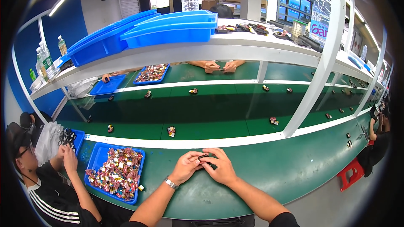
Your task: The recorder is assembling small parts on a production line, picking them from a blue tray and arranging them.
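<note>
Over the green workbench [269,172], my left hand [185,167] and my right hand [220,168] meet with closed fingers around a small black part [204,158]. Reddish bits show at its lower side; the fingers cover most of it, so its exact kind is unclear. My left wrist wears a metal-band watch [171,182]. To the left of my left forearm is a blue tray [97,155] heaped with small wired pieces [118,172] in red, white and yellow. One white piece [141,188] lies by the tray's right edge.
Beyond a white rail [202,143] runs a green conveyor [210,109] carrying scattered small black parts [171,131]. A white post [315,59] rises at right, holding a shelf with blue bins [168,31]. A co-worker [54,189] sits at left; another person's hands [219,66] work opposite.
</note>
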{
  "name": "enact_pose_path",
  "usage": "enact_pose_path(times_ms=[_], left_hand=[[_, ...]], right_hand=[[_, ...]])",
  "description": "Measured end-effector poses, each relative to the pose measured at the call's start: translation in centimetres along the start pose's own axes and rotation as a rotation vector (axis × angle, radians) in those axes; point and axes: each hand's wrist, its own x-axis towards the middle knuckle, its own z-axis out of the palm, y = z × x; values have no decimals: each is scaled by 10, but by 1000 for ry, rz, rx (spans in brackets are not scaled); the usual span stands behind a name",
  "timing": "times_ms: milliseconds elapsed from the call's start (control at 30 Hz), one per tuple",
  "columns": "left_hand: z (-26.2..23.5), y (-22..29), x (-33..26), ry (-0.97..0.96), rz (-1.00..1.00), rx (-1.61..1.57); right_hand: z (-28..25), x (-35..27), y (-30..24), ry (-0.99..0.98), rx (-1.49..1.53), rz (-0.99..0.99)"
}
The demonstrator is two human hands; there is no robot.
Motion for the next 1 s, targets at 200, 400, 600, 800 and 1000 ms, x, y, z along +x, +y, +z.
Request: enact_pose_path(times_ms=[200, 400, 600, 800, 1000], left_hand=[[-2, -2, 0, -12, 9, 1], [3, 0, -2, -5, -14, -16], [5, 3, -2, 30, -52, -8], [0, -1, 0, 23, -54, -57], [-3, 0, 1, 102, -13, -22]], right_hand=[[-1, 5, -2, 10, 32, -57], [-2, 0, 0, 20, -28, -32], [-1, 0, 5, -9, 34, -6], [-2, 1, 7, -47, 105, 32], [-4, 7, -4, -106, 45, 46]])
